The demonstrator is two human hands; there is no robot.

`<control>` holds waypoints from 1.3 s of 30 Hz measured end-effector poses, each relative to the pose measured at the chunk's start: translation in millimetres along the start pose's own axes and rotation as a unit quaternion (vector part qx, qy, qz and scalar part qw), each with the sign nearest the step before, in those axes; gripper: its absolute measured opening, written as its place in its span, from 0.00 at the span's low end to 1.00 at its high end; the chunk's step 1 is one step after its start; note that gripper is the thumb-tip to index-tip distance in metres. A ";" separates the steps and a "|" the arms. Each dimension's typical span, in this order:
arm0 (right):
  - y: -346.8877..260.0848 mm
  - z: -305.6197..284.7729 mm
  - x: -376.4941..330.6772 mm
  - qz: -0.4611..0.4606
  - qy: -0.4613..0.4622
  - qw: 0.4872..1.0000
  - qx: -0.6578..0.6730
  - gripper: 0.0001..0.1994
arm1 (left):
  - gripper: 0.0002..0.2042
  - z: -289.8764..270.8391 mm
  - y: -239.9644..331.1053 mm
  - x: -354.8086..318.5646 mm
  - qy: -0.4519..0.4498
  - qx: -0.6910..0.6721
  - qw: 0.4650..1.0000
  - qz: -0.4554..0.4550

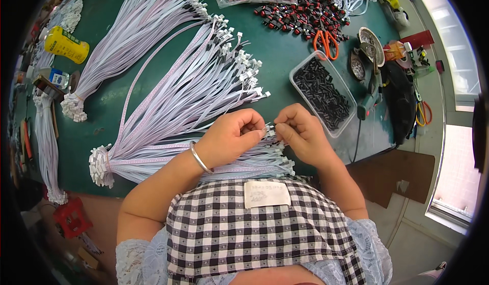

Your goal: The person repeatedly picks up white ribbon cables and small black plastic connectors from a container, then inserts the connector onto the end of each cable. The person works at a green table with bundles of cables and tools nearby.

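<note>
Over the free ends of a fanned bundle of flat white ribbon cables, my two hands work close together. My left hand, with a silver bangle on its wrist, has curled fingers and a thumb-and-finger pinch. My right hand pinches just to the right of it. Small white connectors show between the fingertips; what each pinch holds is too small to tell. The bundle's other end is gathered into a banded cluster of white connectors at the left. Some free ends carry black pieces near their connectors.
Right of my hands stands a clear plastic box of short black tubes. Beyond it lie orange-handled scissors and a heap of black-and-red parts. A second cable bundle and a yellow bottle are at the far left.
</note>
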State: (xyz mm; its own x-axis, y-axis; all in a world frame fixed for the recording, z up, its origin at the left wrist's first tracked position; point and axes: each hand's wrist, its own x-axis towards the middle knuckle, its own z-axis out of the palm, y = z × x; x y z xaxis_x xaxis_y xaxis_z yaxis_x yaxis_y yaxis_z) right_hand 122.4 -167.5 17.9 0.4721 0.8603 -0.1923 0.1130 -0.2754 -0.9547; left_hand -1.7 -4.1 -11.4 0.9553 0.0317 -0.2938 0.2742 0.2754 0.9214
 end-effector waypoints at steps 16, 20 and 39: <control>-2.0 -1.4 3.4 -0.130 -0.002 0.979 -0.159 0.05 | 0.07 1.7 4.4 -1.4 0.021 0.032 0.999 -0.002; -1.6 -1.4 2.8 -0.117 -0.004 0.981 -0.152 0.05 | 0.06 1.9 3.2 -0.5 0.025 0.029 0.999 0.006; -2.3 -3.4 5.8 -0.132 0.016 0.982 -0.136 0.06 | 0.11 0.3 5.3 -5.1 -0.004 0.031 0.999 0.028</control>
State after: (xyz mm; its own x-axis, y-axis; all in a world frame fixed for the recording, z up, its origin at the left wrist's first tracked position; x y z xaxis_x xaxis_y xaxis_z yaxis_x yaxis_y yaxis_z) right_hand 127.9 -163.3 19.8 0.4220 0.9043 0.0643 0.4620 -0.1535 -0.8735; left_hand -5.0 -3.1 -5.0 0.9703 0.0369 -0.2390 0.2259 0.2142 0.9503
